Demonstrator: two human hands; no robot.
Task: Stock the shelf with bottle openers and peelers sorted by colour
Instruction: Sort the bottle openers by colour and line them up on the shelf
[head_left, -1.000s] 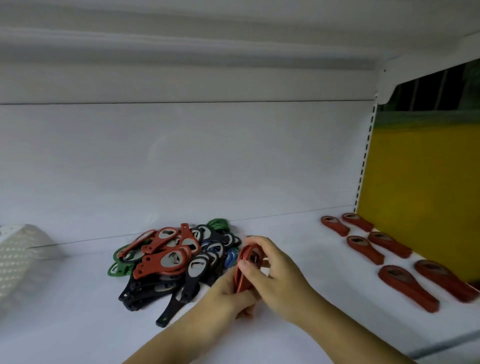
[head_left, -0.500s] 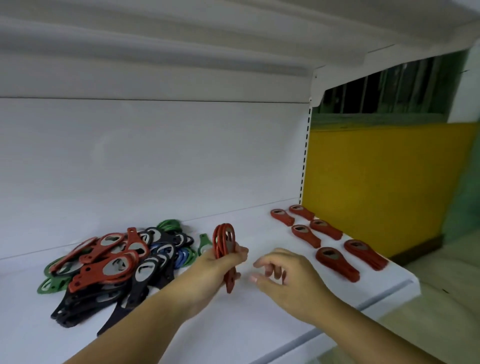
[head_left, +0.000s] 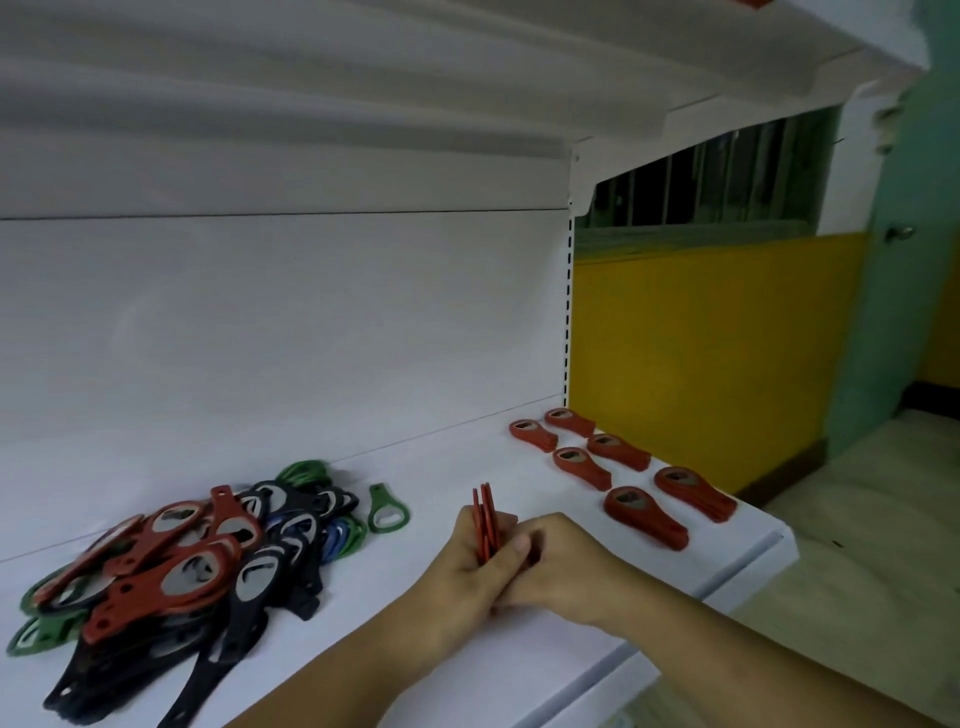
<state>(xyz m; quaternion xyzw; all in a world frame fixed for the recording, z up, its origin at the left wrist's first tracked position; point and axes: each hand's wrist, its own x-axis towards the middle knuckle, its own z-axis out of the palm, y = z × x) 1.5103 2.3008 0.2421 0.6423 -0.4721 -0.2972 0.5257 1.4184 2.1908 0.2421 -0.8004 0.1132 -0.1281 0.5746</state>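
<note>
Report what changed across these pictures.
The right hand, which had let go half a second ago and hung open beside it, has come back and closed on the stack of red bottle openers. The left hand kept its grip on that stack throughout, upright over the shelf. The mixed pile of openers and the six red stacks at the right stayed put.

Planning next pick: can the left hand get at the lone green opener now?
Reach yes, pick probably no: green opener lies uncovered beside the pile, path free, but left hand grips red openers.
</note>
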